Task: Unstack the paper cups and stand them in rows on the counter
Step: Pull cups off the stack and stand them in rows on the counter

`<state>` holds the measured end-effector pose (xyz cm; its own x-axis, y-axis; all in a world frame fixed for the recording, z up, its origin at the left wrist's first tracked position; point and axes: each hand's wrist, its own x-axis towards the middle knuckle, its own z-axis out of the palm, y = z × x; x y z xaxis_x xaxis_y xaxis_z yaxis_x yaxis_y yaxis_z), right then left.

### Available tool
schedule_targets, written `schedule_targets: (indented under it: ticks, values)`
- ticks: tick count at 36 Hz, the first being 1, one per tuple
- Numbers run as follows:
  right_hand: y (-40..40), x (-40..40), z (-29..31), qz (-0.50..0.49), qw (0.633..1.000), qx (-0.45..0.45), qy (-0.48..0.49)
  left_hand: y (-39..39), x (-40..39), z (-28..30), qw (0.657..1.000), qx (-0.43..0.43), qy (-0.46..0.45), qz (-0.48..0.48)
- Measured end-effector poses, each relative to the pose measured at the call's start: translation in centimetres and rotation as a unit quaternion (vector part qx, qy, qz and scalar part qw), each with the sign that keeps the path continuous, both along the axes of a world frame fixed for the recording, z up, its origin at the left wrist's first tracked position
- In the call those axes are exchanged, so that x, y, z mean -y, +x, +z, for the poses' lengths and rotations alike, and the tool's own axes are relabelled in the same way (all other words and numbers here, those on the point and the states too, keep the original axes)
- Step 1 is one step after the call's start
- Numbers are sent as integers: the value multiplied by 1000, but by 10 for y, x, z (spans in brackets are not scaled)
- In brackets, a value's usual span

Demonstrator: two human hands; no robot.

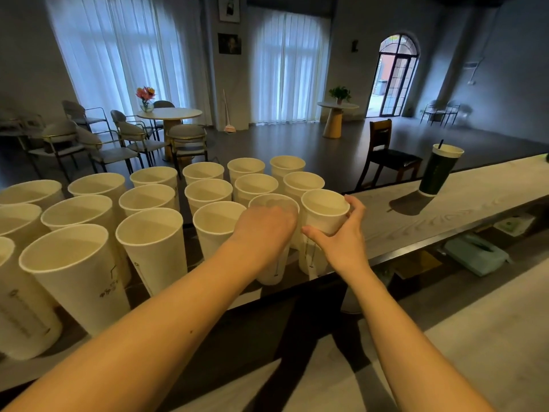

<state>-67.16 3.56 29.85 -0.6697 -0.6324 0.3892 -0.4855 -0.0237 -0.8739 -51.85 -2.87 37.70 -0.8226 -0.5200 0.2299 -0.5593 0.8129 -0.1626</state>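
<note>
Both forearms reach over the desk's near edge: right hand fingers clamped round the end paper cup, left hand fingers closed atop its neighbour cup.

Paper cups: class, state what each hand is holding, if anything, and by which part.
The right hand grips a white paper cup around its upper wall, just below the rim. The left hand rests over the neighbouring cup; whether it grips it cannot be told.

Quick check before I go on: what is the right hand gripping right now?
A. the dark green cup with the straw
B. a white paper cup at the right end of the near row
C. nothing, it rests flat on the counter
B: the right hand wraps its fingers round a white paper cup at the right end of the near row; the dark green cup stands apart, untouched.
</note>
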Motion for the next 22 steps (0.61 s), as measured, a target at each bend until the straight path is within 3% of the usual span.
schedule_targets:
  ticks: [4,7,9,12,14,17,22]
  values:
    - [2,-3,5,8,1000,4,10,6,2,5,1000,-13,10,-4]
    - [6,-10,16,7,1000,-10,28,23,-2,13,997,-73,17,-6]
    - [12,-14,25,-17,998,-61,13,39,-7,17,992,-127,27,-1]
    - [31,-17,39,-34,975,-208,-74,63,-9,15,981,-187,13,47]
    - [46,-14,45,20,949,-305,-74,72,-6,12,983,-159,-19,85]
    - [69,-5,47,101,908,-407,-4,77,1,3,993,-50,-45,99]
    - [77,6,41,127,907,-392,91,77,9,-5,996,8,-33,84]
